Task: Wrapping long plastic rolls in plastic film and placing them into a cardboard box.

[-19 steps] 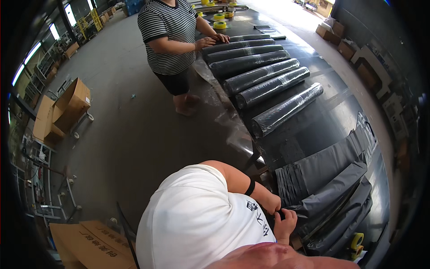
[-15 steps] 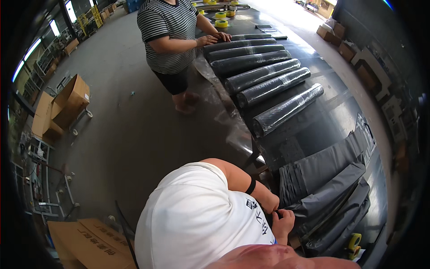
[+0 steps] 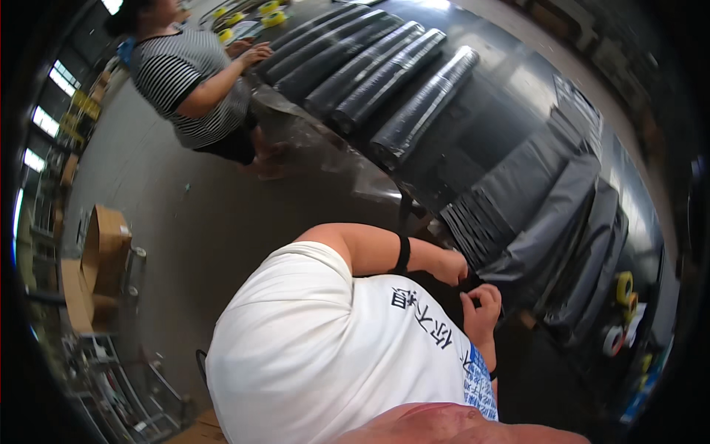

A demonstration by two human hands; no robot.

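A stack of flat grey plastic bags (image 3: 547, 222) lies on the dark counter (image 3: 510, 111) just beyond the left hand (image 3: 452, 266) and right hand (image 3: 481, 307) — both pinching its near edge, fingers curled — with black film-wrapped rolls (image 3: 384, 74) farther off beside a person in a striped shirt (image 3: 188, 81).

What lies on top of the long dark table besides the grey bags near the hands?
On the dark table lie several black wrapped rolls side by side, tape rolls at the near end, and grey bags. What lies beneath the bags is covered.
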